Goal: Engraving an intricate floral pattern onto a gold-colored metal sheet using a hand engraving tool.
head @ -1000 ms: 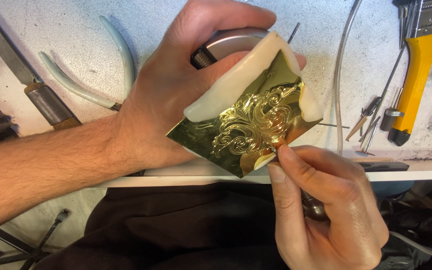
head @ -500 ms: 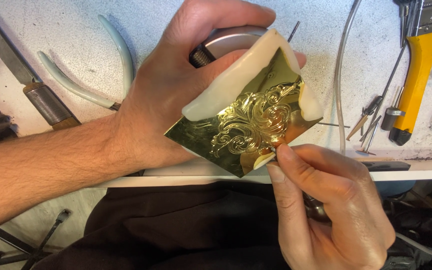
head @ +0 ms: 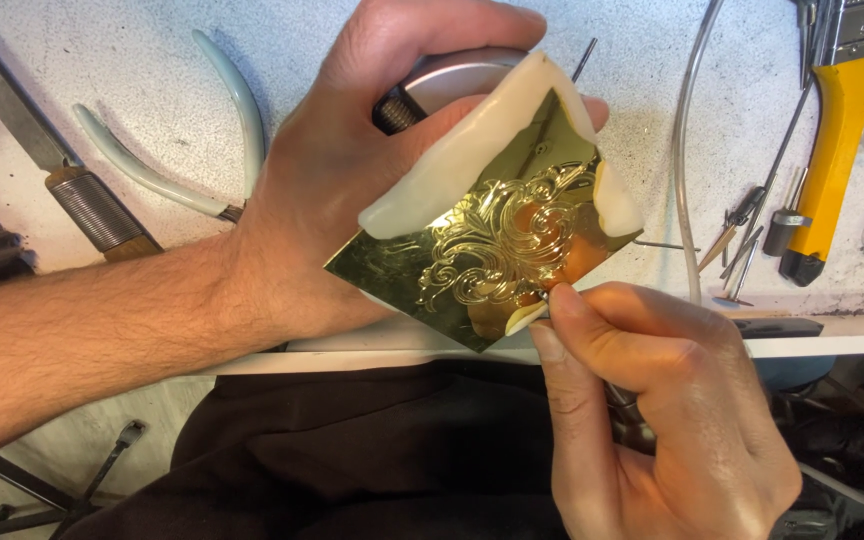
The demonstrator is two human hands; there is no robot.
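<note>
1. Workbench top (head: 132, 60), pale and speckled, fills the upper view; its front edge runs just under the hands, with dark cloth over the lap below
2. Left hand (head: 352, 170) is wrapped from behind around a round metal holder (head: 452, 75); a polished brass plate (head: 482, 250) with a raised scroll ornament sits on it, bedded in cream-coloured wax or putty (head: 462, 150) along its upper and right edges. Grip looks firm, plate tilted toward the face, held over the bench edge
3. Right hand (head: 652, 400) is pinched shut on a slim engraving tool (head: 624, 405); only a short bit of metal shows below the fingers, and the tip meets the lower right edge of the ornament. Exact tip hidden by the thumb
4. Outward left: pale-handled pliers (head: 192, 130) and a wooden-handled file (head: 82, 200) lie on the bench
5. Outward right: clear tubing (head: 687, 150), a few small thin tools (head: 752, 220) and a yellow-handled tool (head: 842, 140)
6. Risk, as a judgement: the tip could skid across the mirror-bright field and score it if pressure runs off the relief; the putty covers only two edges, so a hard push might shift the plate. Left fingers sit near the tool's line of travel, so a slip could also nick them
</note>
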